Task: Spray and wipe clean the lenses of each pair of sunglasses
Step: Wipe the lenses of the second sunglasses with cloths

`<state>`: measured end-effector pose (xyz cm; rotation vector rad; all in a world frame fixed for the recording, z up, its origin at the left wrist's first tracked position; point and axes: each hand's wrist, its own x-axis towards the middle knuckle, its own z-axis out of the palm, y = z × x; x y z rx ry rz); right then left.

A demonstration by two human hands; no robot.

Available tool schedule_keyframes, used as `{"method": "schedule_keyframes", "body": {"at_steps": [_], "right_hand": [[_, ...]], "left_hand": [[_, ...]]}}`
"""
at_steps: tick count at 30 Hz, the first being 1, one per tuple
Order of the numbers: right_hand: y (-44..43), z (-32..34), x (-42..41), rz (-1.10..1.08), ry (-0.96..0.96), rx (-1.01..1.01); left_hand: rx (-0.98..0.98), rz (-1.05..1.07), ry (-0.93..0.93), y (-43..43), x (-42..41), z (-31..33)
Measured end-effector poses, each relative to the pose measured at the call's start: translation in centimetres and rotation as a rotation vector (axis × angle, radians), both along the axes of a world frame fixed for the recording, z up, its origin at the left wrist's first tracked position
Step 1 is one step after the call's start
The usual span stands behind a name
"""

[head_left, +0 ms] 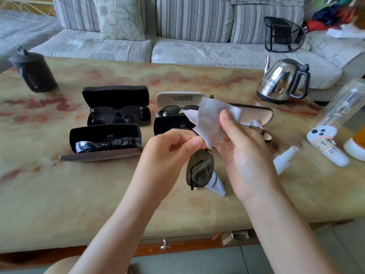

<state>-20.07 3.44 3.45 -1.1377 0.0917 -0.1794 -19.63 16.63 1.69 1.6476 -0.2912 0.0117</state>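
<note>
I hold a pair of thin-framed sunglasses [199, 169] upright above the table, one dark lens hanging down. My left hand [167, 153] pinches the top of the frame. My right hand [245, 153] grips a grey cleaning cloth [212, 123] wrapped over the upper lens, with a corner of the cloth hanging below the lower lens. A small white spray bottle [284, 159] lies on the table to the right. Three other sunglasses sit in open cases: black ones [116, 114], silver wraparound ones [108, 144] and a dark pair [177, 110] in a white case.
A steel kettle [283, 81] stands at the back right, a dark lidded mug [33, 71] at the back left. An empty open brown case [254, 115] lies behind my right hand. A clear bottle [343, 107], a white remote-like item [327, 147] and an orange container [357, 145] crowd the right edge.
</note>
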Motion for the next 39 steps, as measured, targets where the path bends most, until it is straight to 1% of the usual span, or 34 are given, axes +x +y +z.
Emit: {"method": "schedule_keyframes", "body": {"at_steps": [5, 9, 12, 14, 19, 24, 27, 30, 32, 35, 39], "right_hand": [[-0.1, -1.0, -0.4, -0.034, 0.029, -0.188], [0.0, -1.2, -1.0, -0.009, 0.036, -0.277], [-0.1, -0.4, -1.6, 0.046, 0.073, -0.231], [-0.2, -0.1, -1.7, 0.053, 0.065, -0.234], [-0.6, -0.4, -1.0, -0.02, 0.011, -0.258], [-0.9, -0.6, -0.9, -0.04, 0.005, -0.265], [-1.1, -0.6, -0.7, -0.01, 0.016, -0.19], [-1.5, -0.1, -0.2, 0.009, 0.003, -0.124], [-1.9, 0.3, 0.4, -0.017, -0.021, -0.097], [-2.1, 0.4, 1.3, -0.09, -0.033, -0.199], [-1.8, 0.8, 1.6, -0.167, -0.104, -0.442]], "left_hand": [[0.022, 0.025, -0.016, 0.3, 0.3, -0.3], [0.038, 0.042, -0.029, 0.4, 0.3, -0.2], [0.06, 0.043, -0.026, 0.4, 0.3, -0.1], [0.09, 0.052, -0.027, 0.4, 0.4, -0.2], [0.095, 0.054, -0.054, 0.6, 0.3, 0.1], [0.129, 0.051, -0.07, 0.7, 0.4, 0.0], [0.192, 0.045, -0.09, 0.9, 0.4, 0.2], [0.19, 0.025, -0.068, 1.0, 0.3, 0.5], [0.193, 0.002, -0.061, 0.9, 0.2, 0.7], [0.21, -0.021, -0.072, 0.8, 0.0, 0.8], [0.198, -0.018, -0.081, 1.0, 0.1, 0.9]]}}
